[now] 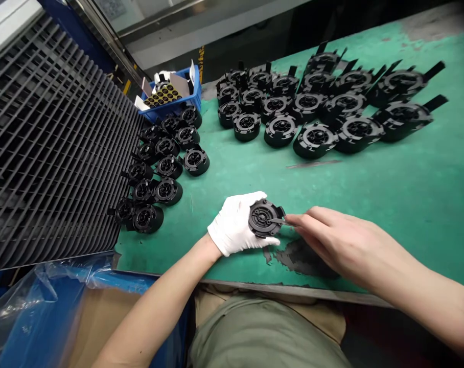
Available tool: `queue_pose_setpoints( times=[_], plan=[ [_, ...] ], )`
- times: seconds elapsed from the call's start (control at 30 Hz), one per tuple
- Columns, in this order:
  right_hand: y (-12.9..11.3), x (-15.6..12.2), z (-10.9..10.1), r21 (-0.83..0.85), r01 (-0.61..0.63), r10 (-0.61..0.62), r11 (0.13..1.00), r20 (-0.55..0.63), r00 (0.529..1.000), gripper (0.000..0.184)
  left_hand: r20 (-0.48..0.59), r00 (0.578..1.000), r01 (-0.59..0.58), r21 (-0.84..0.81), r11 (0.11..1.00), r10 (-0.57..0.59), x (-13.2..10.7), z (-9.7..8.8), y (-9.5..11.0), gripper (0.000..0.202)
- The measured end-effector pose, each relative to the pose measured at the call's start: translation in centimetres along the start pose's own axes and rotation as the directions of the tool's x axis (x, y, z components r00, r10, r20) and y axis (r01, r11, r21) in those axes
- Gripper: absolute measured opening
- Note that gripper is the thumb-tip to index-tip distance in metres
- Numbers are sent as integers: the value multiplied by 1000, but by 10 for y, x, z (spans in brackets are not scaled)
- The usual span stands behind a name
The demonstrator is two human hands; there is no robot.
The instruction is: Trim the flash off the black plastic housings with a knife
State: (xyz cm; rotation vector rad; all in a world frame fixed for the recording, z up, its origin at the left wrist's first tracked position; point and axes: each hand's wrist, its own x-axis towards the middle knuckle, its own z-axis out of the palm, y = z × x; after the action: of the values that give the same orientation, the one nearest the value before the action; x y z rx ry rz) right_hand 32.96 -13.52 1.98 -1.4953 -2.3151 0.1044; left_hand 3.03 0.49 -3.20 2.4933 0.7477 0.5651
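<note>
My left hand (235,225), in a white glove, is closed around a round black plastic housing (261,217). The ribbed face of the housing is turned up toward me, just above the green tabletop. From the right comes my ungloved right hand (320,230), its fingers pinched on a thin, pointed metal tool (277,221). The tool's tip lies over the face of the housing, near its middle. Whether it is a blade or tweezers I cannot make out. Most of the tool's grip is hidden by my fingers.
Rows of similar black housings (281,129) stand at the back right, some with upright tabs. More housings (166,190) stand at the left, beside a slatted dark rack (55,138). Behind them is a blue bin (196,92) with yellow-black stickers. A plastic-lined box (101,312) sits below the table's front edge.
</note>
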Motion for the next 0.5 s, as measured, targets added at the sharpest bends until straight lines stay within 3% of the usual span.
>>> queue_pose_setpoints(
  times=[0.17,0.33,0.43,0.5],
  plan=[
    [6,6,-3,55,-40,36,998,71,997,43,12,1000,17,-13,1000,-17,3,0,1,131],
    [15,14,-5,56,-7,0,998,122,992,37,16,999,29,-35,999,-28,4,-1,0,132],
    [20,21,-3,83,15,-24,996,112,993,34,4,1000,23,-54,998,-23,4,-1,-1,134],
    [23,25,-3,82,-43,38,996,63,997,31,-7,1000,20,-68,998,-21,4,-1,-1,135]
  ],
)
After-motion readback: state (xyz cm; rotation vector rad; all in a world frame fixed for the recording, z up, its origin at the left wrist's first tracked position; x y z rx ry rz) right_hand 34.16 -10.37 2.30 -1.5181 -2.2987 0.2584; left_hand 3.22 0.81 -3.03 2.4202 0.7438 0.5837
